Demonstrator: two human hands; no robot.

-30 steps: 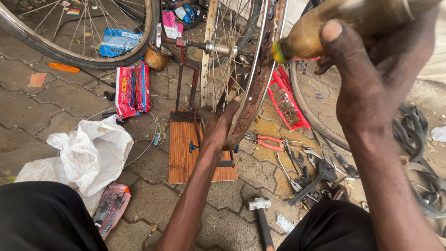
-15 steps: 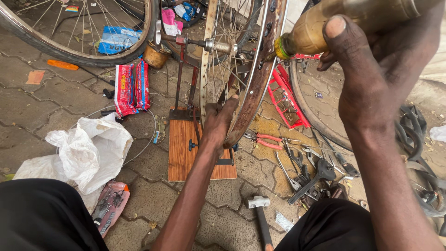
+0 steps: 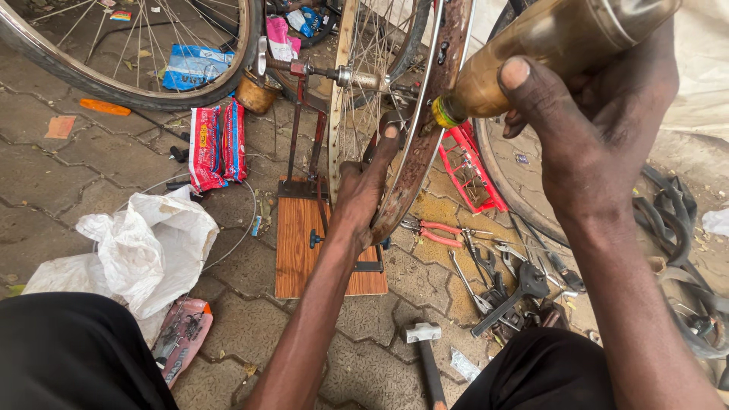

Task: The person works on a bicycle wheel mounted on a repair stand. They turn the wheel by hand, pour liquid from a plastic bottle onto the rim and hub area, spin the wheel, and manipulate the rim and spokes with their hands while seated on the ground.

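Nearest the camera: hammer (image 3: 422, 343) lying on the paving (image 3: 45, 182), head toward the stand; white plastic bag (image 3: 144, 243) to the left, pink packet (image 3: 182, 342) just beside it. Spanners and wrenches (image 3: 505, 288) heaped to the right, red-handled pliers (image 3: 433, 230) just beyond.

Mid-ground: wooden base board (image 3: 300, 254) of a truing stand flat on the paving, red upright (image 3: 298, 125) rising from its far edge. Rusty wheel rim (image 3: 425, 144) mounted upright in the stand, axle (image 3: 342, 76) resting at the top of the upright. Left hand (image 3: 366, 186) clamped on the lower part of the rim, fingers wrapped over its edge. Right hand (image 3: 588, 137) closed around a brownish oil bottle (image 3: 547, 53), held tilted, yellow nozzle touching the rim's inner face.

Further off: red packets (image 3: 216, 144) left of the stand, red plastic tray (image 3: 467, 171) right of the rim, second spoked wheel (image 3: 144, 53) at the far left, small tin (image 3: 254, 91) and blue packet (image 3: 194, 67) near it.
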